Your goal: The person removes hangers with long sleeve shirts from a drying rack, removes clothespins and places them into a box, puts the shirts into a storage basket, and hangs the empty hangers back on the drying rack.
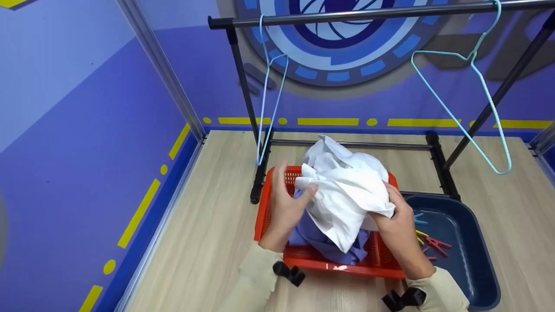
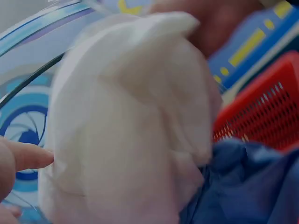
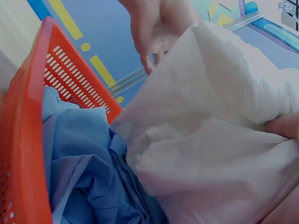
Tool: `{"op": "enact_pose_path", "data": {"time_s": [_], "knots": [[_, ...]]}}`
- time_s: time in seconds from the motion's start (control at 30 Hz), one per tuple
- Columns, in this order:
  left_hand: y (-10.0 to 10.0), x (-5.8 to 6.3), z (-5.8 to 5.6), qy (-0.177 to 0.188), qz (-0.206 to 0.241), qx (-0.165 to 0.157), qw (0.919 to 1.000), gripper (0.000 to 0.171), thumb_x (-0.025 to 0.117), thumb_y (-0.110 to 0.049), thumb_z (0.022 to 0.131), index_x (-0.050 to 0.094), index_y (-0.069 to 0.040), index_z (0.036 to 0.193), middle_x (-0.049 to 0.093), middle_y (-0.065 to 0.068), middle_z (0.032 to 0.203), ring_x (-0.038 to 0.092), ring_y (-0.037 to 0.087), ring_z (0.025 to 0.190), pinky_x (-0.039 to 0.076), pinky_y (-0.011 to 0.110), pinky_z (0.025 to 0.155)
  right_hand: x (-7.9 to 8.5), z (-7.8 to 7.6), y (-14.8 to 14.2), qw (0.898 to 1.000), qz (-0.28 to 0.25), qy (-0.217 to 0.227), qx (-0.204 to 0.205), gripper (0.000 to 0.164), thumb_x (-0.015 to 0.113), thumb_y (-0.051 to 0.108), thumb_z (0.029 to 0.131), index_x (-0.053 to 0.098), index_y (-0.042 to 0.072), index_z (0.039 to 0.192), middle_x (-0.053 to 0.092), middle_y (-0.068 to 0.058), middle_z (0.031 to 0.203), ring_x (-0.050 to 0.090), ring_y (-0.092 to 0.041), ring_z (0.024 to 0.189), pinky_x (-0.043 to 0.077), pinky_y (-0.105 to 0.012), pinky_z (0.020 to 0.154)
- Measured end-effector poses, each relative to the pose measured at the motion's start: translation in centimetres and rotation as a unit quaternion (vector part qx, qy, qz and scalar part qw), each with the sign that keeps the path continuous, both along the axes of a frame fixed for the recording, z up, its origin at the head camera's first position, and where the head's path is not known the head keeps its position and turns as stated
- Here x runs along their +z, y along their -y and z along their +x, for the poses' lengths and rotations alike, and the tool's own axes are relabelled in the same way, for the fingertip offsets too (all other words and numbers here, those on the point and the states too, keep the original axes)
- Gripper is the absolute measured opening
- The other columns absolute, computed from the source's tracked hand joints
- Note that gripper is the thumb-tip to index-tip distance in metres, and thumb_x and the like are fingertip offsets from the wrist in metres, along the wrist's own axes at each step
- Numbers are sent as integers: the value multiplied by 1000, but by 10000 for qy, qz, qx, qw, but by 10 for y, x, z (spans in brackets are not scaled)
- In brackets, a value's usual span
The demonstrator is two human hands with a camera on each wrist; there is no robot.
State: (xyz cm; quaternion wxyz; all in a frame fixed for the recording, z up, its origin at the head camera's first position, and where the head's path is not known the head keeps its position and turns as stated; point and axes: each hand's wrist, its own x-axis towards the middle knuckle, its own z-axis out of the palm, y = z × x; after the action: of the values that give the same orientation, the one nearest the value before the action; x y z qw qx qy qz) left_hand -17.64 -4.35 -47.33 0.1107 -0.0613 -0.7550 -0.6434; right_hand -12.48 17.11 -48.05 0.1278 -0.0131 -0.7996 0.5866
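Observation:
A crumpled white garment (image 1: 347, 190) is held up over a red basket (image 1: 368, 271). My right hand (image 1: 399, 223) grips its right side, thumb in front; in the right wrist view, part of that hand shows at the garment's edge. My left hand (image 1: 286, 212) is at the garment's left edge, fingers extended and thumb tip against the cloth. Seen from the left wrist, the white garment (image 2: 126, 126) fills most of the picture. Inside the basket, under the white cloth, lies a bunched blue-purple garment (image 1: 323, 245), partly covered.
Behind the basket stands a black clothes rack (image 1: 347, 16). A light blue hanger (image 1: 262, 99) hangs at its left, another light blue hanger (image 1: 485, 82) at its right. To the right, a dark blue tub (image 1: 472, 242) contains several clothespins (image 1: 438, 245). Printed wall panels rise beyond.

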Motion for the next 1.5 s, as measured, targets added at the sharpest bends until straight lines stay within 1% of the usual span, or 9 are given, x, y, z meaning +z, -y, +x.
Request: {"op": "enact_pose_path", "data": {"time_s": [0.1, 0.27, 0.37, 0.5, 0.73, 0.9, 1.13, 1.37, 1.5], "knots": [[-6, 4, 10, -1080, -1025, -862, 9851, 73, 61, -3, 83, 34, -17, 150, 22, 2, 160, 22, 22, 148, 26, 47, 118, 3, 1, -2, 9999, 154, 60, 19, 54, 67, 8, 89, 49, 9, 139, 45, -5, 145, 44, -17, 125, 35, -1, 92], [-15, 14, 19, -1818, -2555, -2318, 9208, 95, 72, -36, 81, 15, -19, 156, 4, -5, 164, 2, 19, 152, 13, 51, 121, 7, 1, -3, 9989, 455, -66, 50, 53, 66, 10, 90, 49, 9, 140, 45, -9, 146, 46, -26, 130, 33, 0, 91], [-18, 8, 16, -1726, -3381, -2394, 8936, 122, 80, -56, 68, 3, -23, 156, -2, -8, 164, 0, 20, 152, 11, 49, 121, 7, 2, -3, 9985, 486, -212, 150, 51, 60, 7, 94, 46, 9, 142, 46, -9, 145, 46, -20, 128, 33, -1, 94], [-23, -4, 12, -1580, -3853, -2224, 8816, 133, 83, -59, 62, -5, -24, 156, -3, -7, 164, 5, 24, 152, 13, 45, 122, 6, 4, -2, 9987, 280, -159, 385, 46, 53, 8, 97, 44, 11, 143, 48, -6, 142, 44, -7, 123, 35, -4, 96], [-40, -14, 6, -2022, -3939, -1562, 8829, 132, 83, -61, 60, 4, -19, 156, 11, -5, 164, 12, 20, 151, 21, 40, 120, 13, 8, 3, 9952, -698, 205, 654, 44, 52, 15, 99, 39, 9, 141, 42, 3, 136, 42, -13, 124, 41, -10, 96], [-54, -17, 0, -2652, -3716, -833, 8858, 115, 84, -55, 62, 24, -14, 151, 35, 0, 155, 28, 20, 147, 31, 38, 114, 17, 9, 5, 9869, -1228, 309, 997, 49, 47, 18, 101, 27, 12, 146, 33, 5, 142, 36, -12, 130, 40, -10, 98], [-67, -24, -2, -3195, -3385, -144, 8849, 80, 85, -43, 64, 50, -11, 129, 63, 0, 125, 56, 14, 122, 40, 32, 104, 15, 11, 4, 9799, -1491, 87, 1324, 48, 45, 9, 101, 28, 4, 145, 39, 4, 138, 44, -7, 124, 40, -13, 99], [-67, -27, -8, -3161, -3154, -21, 8948, 54, 84, -27, 62, 59, -11, 108, 68, -2, 96, 64, 13, 93, 45, 28, 89, 14, 14, -7, 9777, -1357, -194, 1588, 52, 53, 0, 95, 36, 6, 144, 47, -2, 138, 53, -9, 121, 46, -17, 97], [-65, -30, -13, -2787, -2999, -107, 9123, 49, 82, -21, 61, 57, -11, 102, 65, 0, 88, 62, 15, 85, 44, 27, 81, 8, 15, -22, 9816, -959, -687, 1498, 53, 55, -2, 93, 40, 4, 143, 47, -12, 142, 52, -11, 126, 44, -17, 100]]}}
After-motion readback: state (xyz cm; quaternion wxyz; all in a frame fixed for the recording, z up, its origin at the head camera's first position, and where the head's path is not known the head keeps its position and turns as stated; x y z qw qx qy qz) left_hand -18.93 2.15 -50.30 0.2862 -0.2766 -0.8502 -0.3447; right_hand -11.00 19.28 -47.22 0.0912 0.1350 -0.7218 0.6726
